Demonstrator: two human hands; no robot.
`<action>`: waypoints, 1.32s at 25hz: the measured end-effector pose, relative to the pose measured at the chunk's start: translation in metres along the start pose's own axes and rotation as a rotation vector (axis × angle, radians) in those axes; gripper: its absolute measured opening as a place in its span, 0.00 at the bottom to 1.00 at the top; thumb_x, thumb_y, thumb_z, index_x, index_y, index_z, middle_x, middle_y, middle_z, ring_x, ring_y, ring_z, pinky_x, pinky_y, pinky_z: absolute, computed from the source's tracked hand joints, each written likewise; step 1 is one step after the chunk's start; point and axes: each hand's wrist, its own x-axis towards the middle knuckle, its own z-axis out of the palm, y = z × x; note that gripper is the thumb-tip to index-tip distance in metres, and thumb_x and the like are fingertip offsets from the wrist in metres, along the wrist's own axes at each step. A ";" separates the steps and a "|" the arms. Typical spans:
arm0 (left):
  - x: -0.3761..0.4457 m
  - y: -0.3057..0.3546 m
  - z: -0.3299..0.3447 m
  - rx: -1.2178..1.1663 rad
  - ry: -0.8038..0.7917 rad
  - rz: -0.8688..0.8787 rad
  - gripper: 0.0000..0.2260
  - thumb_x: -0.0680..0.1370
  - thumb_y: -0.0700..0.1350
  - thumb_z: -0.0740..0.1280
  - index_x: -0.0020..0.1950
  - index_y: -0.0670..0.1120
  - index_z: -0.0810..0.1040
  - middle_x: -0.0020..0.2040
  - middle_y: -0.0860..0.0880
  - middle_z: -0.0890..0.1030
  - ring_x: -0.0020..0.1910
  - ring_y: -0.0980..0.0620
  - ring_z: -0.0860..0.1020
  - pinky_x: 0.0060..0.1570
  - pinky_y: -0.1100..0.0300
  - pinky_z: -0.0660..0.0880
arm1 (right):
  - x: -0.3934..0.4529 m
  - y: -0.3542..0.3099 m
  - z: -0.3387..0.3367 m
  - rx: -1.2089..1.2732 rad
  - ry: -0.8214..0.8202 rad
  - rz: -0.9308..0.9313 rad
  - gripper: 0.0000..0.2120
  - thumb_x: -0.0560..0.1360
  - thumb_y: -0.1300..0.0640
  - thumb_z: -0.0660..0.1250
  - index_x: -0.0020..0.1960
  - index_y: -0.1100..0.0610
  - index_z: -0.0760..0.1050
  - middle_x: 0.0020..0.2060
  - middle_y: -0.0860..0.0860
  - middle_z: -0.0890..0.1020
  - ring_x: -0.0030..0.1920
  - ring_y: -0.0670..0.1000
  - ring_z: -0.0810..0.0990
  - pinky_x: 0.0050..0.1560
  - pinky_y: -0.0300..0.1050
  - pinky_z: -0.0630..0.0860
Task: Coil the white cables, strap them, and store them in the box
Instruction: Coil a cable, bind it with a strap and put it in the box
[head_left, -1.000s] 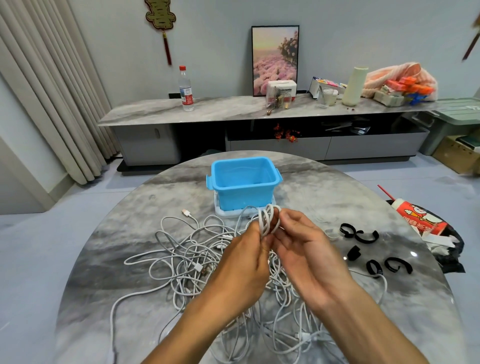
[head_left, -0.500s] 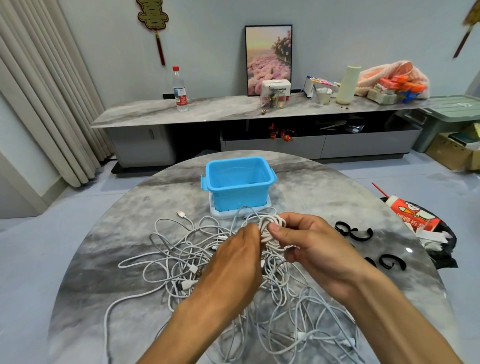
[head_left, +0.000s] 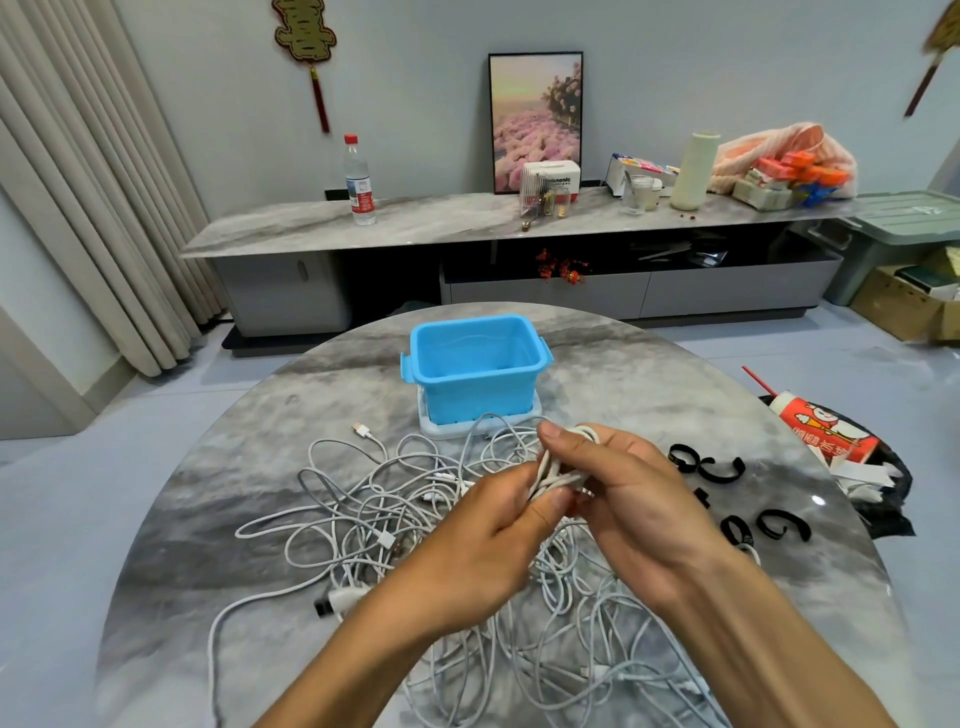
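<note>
A small coil of white cable (head_left: 557, 470) is held above a round marble table (head_left: 218, 499). My left hand (head_left: 478, 545) pinches the coil from the left, and my right hand (head_left: 623, 499) wraps its fingers round it, thumb on top. Under both hands sprawls a tangled heap of white cables (head_left: 395, 519). An open blue box (head_left: 475, 374) stands on a white lid just beyond the hands. Several black straps (head_left: 722, 467) lie on the table to the right.
A black bag with a red-and-white carton (head_left: 826, 441) sits at the table's right edge. A long sideboard (head_left: 467, 223) with a bottle, a picture and clutter runs along the far wall. Curtains hang at the left.
The coil has been turned from upright loops to a flatter bundle. My right hand has closed round it, and both hands have sunk slightly toward the table.
</note>
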 end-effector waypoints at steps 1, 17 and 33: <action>-0.002 0.002 0.000 -0.164 -0.022 -0.067 0.08 0.82 0.48 0.61 0.47 0.46 0.72 0.32 0.56 0.70 0.29 0.58 0.68 0.29 0.59 0.74 | -0.001 0.001 0.003 0.045 -0.008 -0.003 0.07 0.62 0.52 0.76 0.33 0.53 0.80 0.38 0.56 0.81 0.36 0.51 0.78 0.36 0.45 0.71; 0.003 0.006 -0.009 -0.865 0.175 -0.183 0.13 0.79 0.53 0.61 0.43 0.44 0.72 0.31 0.51 0.66 0.25 0.58 0.62 0.22 0.67 0.61 | 0.005 0.019 0.003 0.094 -0.264 -0.034 0.32 0.66 0.35 0.75 0.60 0.56 0.78 0.48 0.53 0.83 0.46 0.50 0.81 0.52 0.48 0.79; -0.002 -0.003 -0.046 0.382 -0.025 0.007 0.13 0.84 0.49 0.57 0.41 0.49 0.73 0.31 0.61 0.72 0.31 0.62 0.69 0.34 0.69 0.65 | 0.001 -0.008 -0.018 -0.711 -0.069 -0.152 0.10 0.68 0.49 0.79 0.35 0.54 0.84 0.23 0.43 0.78 0.23 0.39 0.72 0.26 0.30 0.67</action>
